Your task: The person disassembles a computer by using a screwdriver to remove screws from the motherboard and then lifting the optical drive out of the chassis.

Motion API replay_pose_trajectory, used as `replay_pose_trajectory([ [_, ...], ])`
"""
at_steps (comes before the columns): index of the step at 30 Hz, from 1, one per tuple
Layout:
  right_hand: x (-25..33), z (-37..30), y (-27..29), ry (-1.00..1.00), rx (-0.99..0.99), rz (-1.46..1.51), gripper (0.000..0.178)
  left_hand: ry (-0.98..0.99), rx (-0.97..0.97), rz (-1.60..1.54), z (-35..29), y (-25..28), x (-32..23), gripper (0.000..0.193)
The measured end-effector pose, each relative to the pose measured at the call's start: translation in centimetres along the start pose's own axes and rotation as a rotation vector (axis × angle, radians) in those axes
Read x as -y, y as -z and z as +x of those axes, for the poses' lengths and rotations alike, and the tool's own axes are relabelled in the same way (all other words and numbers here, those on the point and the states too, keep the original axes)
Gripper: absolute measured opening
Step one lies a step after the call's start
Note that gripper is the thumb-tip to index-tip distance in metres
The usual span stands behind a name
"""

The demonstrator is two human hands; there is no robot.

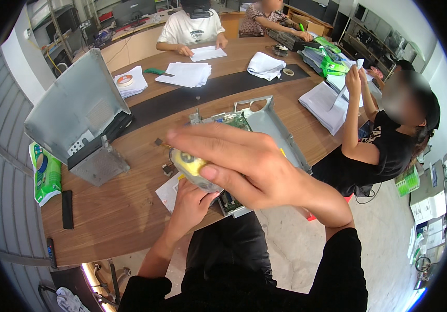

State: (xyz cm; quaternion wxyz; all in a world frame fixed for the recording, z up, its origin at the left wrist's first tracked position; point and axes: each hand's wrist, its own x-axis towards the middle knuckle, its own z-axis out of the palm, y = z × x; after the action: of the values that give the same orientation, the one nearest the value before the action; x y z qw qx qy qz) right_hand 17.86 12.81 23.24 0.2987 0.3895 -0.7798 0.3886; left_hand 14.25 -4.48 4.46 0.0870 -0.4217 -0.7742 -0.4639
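Note:
My right hand (pixel 254 166) is raised close to the camera above the table. Its fingers and thumb close around a rounded, clear-and-yellow thing (pixel 195 165), perhaps a tool handle; its lower end is hidden. Just below it, my left hand (pixel 192 200) is closed at the near edge of an open metal computer case (pixel 284 136). What its fingers grip is covered by the right hand and the yellow thing. A green circuit board (pixel 239 121) shows inside the case, largely behind my right hand.
A grey metal cover (pixel 72 99) stands at the left, beside a green packet (pixel 46 174) and a black bar (pixel 67 209). Paper stacks (pixel 184 74) and a folded white cloth (pixel 266 66) lie farther back. A person in black (pixel 390 138) sits at the right; others work across the table.

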Motion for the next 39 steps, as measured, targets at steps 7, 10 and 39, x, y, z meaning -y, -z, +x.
replay_pose_trajectory([
  [7, 1.5, 0.1, -0.3, -0.286, -0.011, -0.244, 0.042, 0.058, -0.083, -0.089, 0.3, -0.4, -0.1, 0.017],
  [10, -0.8, 0.4, -0.3, 0.036, -0.021, -0.176, 0.042, 0.103, 0.007, -0.064, -0.1, -0.3, 0.1, 0.016],
  [39, -0.3, 0.6, 0.4, 0.129, 0.109, -0.04, 0.038, 0.044, -0.047, -0.075, 0.0, -0.5, -0.1, 0.014],
])
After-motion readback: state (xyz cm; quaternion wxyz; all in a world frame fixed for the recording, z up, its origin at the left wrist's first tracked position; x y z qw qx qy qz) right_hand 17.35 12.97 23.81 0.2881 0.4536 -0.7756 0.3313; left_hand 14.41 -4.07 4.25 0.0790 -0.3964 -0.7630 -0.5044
